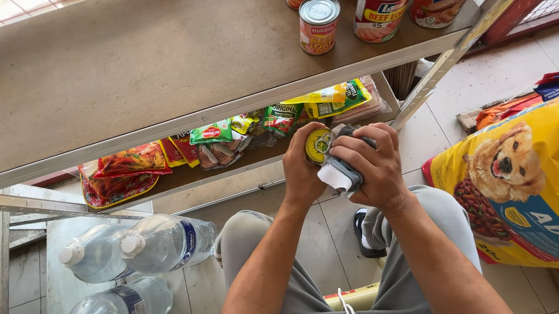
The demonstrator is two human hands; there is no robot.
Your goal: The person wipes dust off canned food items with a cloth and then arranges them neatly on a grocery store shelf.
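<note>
- The left hand (304, 168) is gripping a small round can (317, 145), fingers wrapped tight around its side, the yellow end facing up.
- The right hand (369, 162) is pressing a grey and white cloth (338, 174) against the can, fingers curled over the cloth.
- Both hands are meeting close together, above the person's knees.
- It looks like the wiping step is going on: the cloth is rubbing the can clean.
- The next move probably calls for turning the can, so the cloth is reaching the sides not yet wiped.
- Up past the hands, the brown shelf (117, 70) is holding bigger cans of beef loaf (319, 24).
- Just beyond the hands, packets (224, 138) are lying on the lower shelf.
- Left of the hands, big water bottles (132, 247) are lying down.
- Right of the hands, a yellow dog food bag (531, 182) is leaning.
</note>
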